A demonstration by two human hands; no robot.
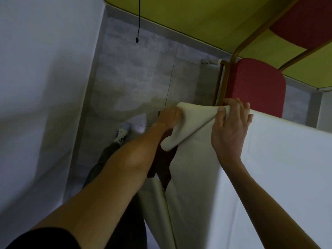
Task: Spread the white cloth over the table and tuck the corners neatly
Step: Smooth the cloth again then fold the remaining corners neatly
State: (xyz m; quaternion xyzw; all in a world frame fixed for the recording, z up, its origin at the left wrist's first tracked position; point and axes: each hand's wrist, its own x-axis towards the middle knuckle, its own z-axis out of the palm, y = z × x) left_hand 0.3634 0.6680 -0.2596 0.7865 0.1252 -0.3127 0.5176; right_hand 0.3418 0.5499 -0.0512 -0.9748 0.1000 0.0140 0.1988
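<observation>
While the white fabric tablecloth lay spread over the table top, its corner flap stood lifted at the table's near-left corner. Left hand closed on the folded flap from the side; right hand pinched the fold at the corner's top edge, fingers curled over it. Dark table frame showed beneath. Step in hand, by my reading: tucking this corner. Next move likely calls for folding the flap flat and pressing it under, close beside the red padded chair.

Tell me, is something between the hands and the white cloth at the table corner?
Nothing visible. The left hand and right hand both already grip the white cloth directly at the corner; the red chair stands just behind it.
</observation>
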